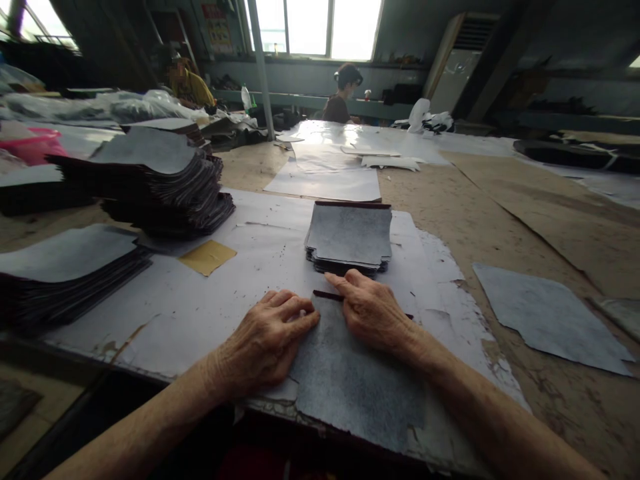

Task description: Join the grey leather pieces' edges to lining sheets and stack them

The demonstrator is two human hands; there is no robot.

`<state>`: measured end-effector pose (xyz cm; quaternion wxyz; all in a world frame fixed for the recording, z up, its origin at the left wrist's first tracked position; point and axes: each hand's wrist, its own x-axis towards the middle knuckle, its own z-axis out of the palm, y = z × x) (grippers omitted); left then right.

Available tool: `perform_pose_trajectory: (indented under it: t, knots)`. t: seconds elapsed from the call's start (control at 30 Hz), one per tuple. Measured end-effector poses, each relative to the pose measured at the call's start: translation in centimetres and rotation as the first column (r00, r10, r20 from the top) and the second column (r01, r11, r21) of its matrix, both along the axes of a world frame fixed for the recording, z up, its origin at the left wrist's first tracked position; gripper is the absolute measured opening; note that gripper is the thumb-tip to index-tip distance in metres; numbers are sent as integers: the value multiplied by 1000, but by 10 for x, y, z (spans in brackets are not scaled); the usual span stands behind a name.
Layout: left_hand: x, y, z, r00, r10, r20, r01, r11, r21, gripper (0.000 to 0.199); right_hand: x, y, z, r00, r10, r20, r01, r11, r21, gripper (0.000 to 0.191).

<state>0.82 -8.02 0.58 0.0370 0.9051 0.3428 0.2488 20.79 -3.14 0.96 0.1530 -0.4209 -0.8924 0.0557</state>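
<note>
A grey sheet (357, 380) with a dark folded strip along its far edge lies in front of me, its near end reaching the table edge. My left hand (273, 337) is closed at the sheet's left side, fingers bent together and thumb on its far left corner. Across the dark strip lies my right hand (367, 307), mostly closed with the index finger pointing left; its thumb and the part of the strip under it are hidden. Just beyond the fingers sits a small stack of similar grey pieces (349, 233), with a dark strip along the top one's far edge.
A tall stack of grey-topped dark sheets (165, 180) and a lower stack (75, 267) stand at left. Nearby lies a yellowish square (208, 257). A loose grey piece (550, 320) is at right. Two people sit beyond the table, near a metal pole (261, 73).
</note>
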Motion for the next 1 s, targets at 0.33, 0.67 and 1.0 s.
perform_pose_trajectory:
  t: [0.33,0.67,1.0]
  knots:
    - [0,0,0,998,27,56,-31,998,61,33,2,-4,6,990,-137,-8,137,989,-57,6]
    - [23,32,6,997,-13,76,-6,970,245,24,6,-5,1,990,51,-130,-36,993,116,12]
    - [55,51,4,997,-21,74,-4,947,320,28,29,2,8,993,45,110,-53,996,75,15]
